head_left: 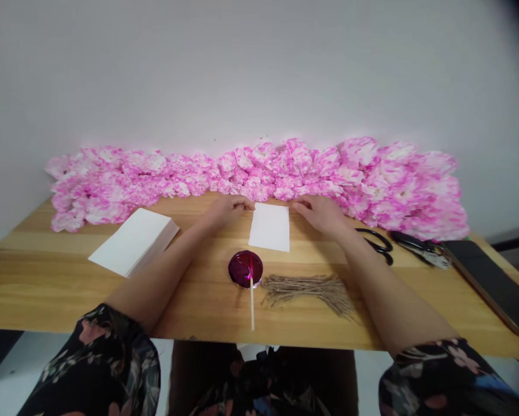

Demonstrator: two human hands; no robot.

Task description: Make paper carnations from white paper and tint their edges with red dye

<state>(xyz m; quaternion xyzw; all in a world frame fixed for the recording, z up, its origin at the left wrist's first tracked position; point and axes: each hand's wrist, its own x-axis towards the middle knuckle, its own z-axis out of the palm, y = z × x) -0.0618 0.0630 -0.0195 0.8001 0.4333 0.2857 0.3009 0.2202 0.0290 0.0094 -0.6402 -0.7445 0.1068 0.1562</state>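
A small square stack or sheet of white paper (269, 227) lies flat on the wooden table in front of me. At its far left corner is my left hand (233, 207), fingers bent together with the tips touching the corner. My right hand (318, 211) rests just beyond the far right corner, a small gap from the paper, its fingers loosely bent and holding nothing that I can see. Nearer to me stands a small round dish of dark magenta liquid (242, 268), with a thin wooden stick (252, 306) leaning out over its near rim.
A thick stack of white paper (132, 240) lies left of my left forearm. Right of the dish is a bundle of brown twine pieces (307, 288). Black-handled scissors (383, 242), a stapler-like tool (419, 248) and a phone (493, 283) lie rightward. Pink-white paper flowers (259, 170) line the wall.
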